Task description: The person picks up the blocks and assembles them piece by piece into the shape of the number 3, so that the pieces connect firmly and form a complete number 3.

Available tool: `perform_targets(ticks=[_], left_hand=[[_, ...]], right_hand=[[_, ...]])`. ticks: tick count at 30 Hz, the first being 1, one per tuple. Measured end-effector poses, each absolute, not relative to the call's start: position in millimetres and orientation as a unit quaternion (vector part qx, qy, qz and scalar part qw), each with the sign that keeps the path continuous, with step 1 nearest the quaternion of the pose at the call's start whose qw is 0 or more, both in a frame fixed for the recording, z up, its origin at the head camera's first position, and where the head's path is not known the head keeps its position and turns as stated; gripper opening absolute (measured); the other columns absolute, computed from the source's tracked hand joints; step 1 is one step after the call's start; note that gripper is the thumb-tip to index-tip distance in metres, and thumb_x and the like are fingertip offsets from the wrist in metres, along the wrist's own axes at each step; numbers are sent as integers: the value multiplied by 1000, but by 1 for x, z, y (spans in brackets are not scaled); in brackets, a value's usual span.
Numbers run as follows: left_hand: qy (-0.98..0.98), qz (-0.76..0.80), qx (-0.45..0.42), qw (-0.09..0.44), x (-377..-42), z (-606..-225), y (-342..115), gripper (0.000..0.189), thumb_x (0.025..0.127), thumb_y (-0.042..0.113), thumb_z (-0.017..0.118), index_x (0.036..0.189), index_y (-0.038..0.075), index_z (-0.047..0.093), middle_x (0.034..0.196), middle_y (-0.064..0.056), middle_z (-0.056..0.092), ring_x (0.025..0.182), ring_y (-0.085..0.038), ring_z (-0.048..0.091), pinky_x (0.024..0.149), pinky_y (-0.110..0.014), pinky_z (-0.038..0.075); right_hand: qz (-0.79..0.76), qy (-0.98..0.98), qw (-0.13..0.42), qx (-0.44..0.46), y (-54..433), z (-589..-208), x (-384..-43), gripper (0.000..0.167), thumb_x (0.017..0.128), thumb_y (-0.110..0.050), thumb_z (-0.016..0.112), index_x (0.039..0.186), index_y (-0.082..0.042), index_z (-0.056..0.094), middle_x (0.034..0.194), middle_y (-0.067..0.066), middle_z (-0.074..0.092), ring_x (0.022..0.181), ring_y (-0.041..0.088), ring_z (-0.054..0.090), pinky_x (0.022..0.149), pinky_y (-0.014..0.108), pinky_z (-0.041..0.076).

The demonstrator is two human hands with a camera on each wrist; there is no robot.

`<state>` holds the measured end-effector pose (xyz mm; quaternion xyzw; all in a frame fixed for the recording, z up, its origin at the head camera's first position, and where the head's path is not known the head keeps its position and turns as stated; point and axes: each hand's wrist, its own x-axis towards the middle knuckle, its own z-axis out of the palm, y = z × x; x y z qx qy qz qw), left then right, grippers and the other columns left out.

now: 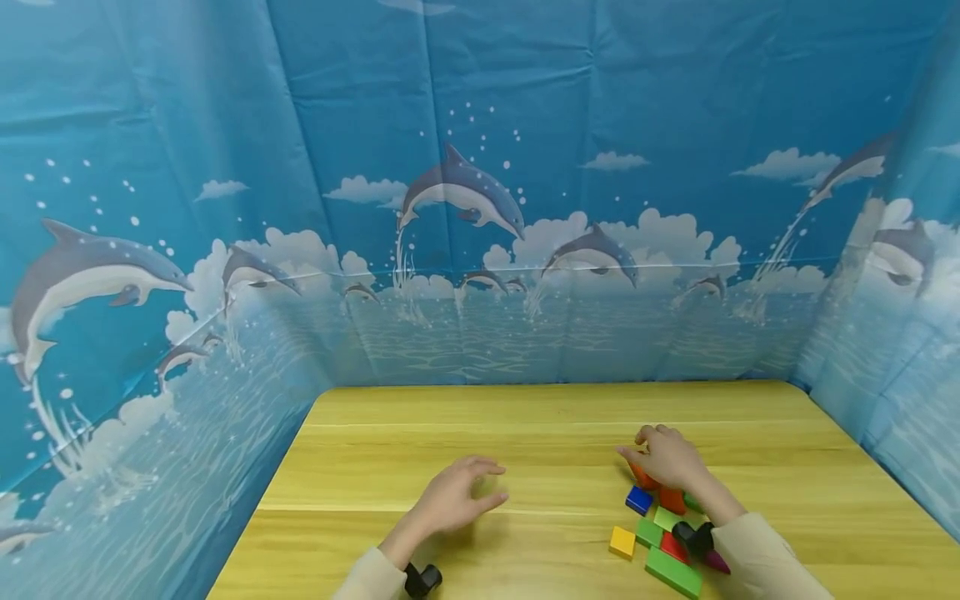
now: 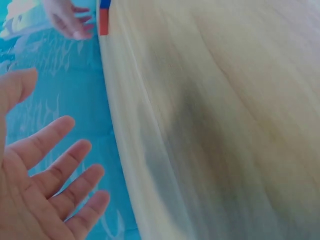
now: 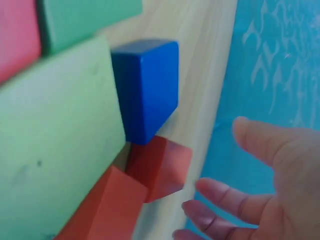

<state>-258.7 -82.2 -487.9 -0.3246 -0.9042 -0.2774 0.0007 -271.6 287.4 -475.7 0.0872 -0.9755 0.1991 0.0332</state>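
Right hand (image 1: 670, 460): we see its fingers (image 3: 235, 200) spread apart, holding nothing, near the orange block (image 1: 643, 477).
Left hand (image 1: 450, 498): we see loose fingers, holding nothing, above the table (image 1: 487, 408).
Blue block (image 1: 639, 500): we find it near the orange block.
Dolphins (image 1: 457, 190): we spot them on the blue sheet (image 1: 517, 50).

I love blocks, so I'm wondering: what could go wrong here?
The right hand is close to an orange block, so it might nudge that into the nearby blue block. The black gadget on that wrist appears over the red block, so it might bump it if the arm drops.
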Motion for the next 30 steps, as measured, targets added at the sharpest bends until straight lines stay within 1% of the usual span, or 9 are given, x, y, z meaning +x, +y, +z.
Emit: perform_targets(ticks=[2,5,7,9,11,15,20,23,30], left_hand=[[-900,-310,-305,-6,-259,-488,-83,48,94,51,52,126,17,62,130,0,54,118,-23,51,92,-47,42],[-893,-348,-286,-17,-260,-490,-83,48,93,53,52,124,17,63,127,3,56,117,-23,51,92,-46,42],[-888,-363,-281,-21,-261,-493,-83,47,93,52,53,123,17,64,124,6,57,115,-20,52,91,-44,43],[-884,-375,-277,-23,-262,-496,-83,44,93,50,53,121,18,65,120,10,58,111,-17,54,88,-40,45],[-880,-386,-277,-24,-263,-498,-83,43,94,49,54,119,17,66,117,12,58,107,-16,55,86,-37,46],[-875,-400,-271,-29,-264,-501,-84,42,93,50,54,117,18,67,114,13,59,106,-16,55,84,-35,47],[-876,-401,-267,-27,-267,-501,-81,44,93,52,53,115,17,68,113,11,60,105,-17,56,84,-35,47],[-879,-391,-271,-27,-267,-500,-77,41,93,50,54,113,18,69,111,10,61,102,-16,57,82,-34,47],[-878,-381,-287,-38,-266,-503,-61,23,93,39,61,102,21,72,95,15,61,87,-6,57,76,-29,47]], right_hand=[[201,-977,10,69,290,-477,-274,48,91,-47,58,97,0,61,83,8,57,71,24,52,57,38,43],[216,-975,-23,54,292,-477,-275,41,91,-45,60,93,-5,59,69,4,53,60,19,47,52,34,37],[217,-975,-33,44,293,-476,-275,38,90,-44,62,90,-7,58,65,2,51,56,17,45,51,32,35],[208,-977,-40,28,295,-474,-273,35,88,-42,65,84,-8,56,62,1,49,53,16,43,50,30,32],[194,-980,-48,10,298,-473,-270,37,87,-41,66,74,-10,52,59,-1,44,50,14,39,48,27,29],[201,-978,-62,5,299,-475,-267,41,88,-42,65,66,-11,48,55,-3,38,47,12,35,46,25,25],[238,-969,-49,47,278,-481,-277,32,86,-41,68,77,-13,56,64,-2,48,54,15,40,51,30,30],[271,-959,-60,66,254,-483,-284,24,83,-37,73,80,-17,61,69,-1,54,56,16,41,54,31,31],[300,-944,-72,115,206,-485,-287,14,79,-31,78,84,-19,71,86,-6,62,68,14,51,61,34,41]])
